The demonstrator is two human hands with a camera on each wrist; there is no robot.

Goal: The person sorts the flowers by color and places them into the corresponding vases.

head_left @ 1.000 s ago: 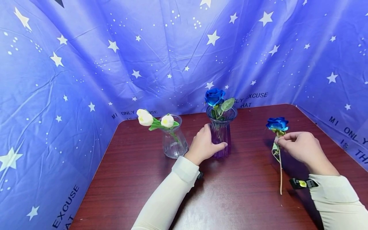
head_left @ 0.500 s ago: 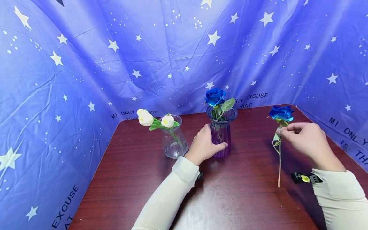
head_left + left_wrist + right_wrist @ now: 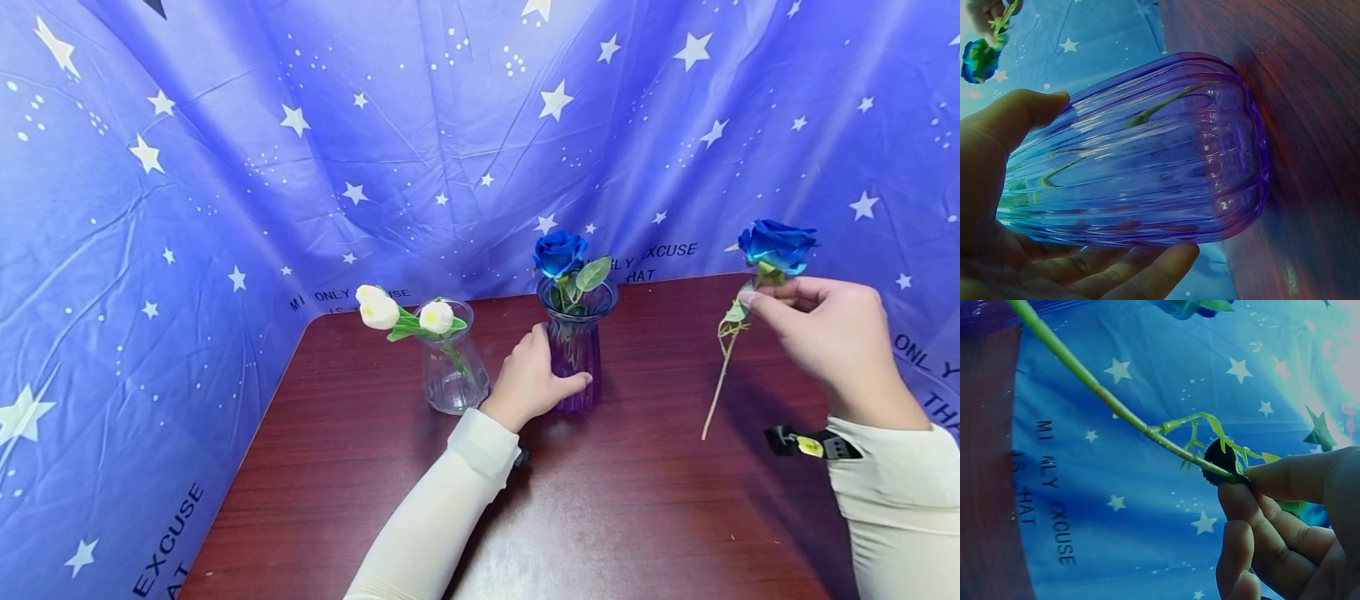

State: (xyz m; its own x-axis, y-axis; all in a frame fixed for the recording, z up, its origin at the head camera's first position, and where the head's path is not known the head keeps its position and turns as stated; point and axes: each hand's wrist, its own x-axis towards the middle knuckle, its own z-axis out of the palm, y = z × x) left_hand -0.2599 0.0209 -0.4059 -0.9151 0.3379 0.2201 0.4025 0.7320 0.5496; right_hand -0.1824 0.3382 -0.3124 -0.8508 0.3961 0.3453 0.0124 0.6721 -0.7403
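A purple ribbed glass vase point(image 3: 581, 358) stands upright on the table with one blue rose point(image 3: 561, 254) in it. My left hand point(image 3: 531, 375) holds this vase low on its body; in the left wrist view the thumb is on one side and the fingers are on the other. Over the right part of the table, my right hand point(image 3: 832, 342) pinches a second blue rose point(image 3: 777, 247) by the stem, just below its bloom. The stem point(image 3: 1119, 409) slants down and leftward, its lower end off the table. Leaves hang beside the fingertips.
Left of the purple vase stands a clear glass vase point(image 3: 453, 379) with white tulips point(image 3: 378, 307) leaning out over its rim. The dark red wooden table point(image 3: 600, 517) ends at a blue star-printed curtain point(image 3: 420, 133) behind and on both sides.
My right hand has lifted the second rose up and slightly right, and its stem has tilted from near vertical to slanting. My left hand and both vases have stayed in place.
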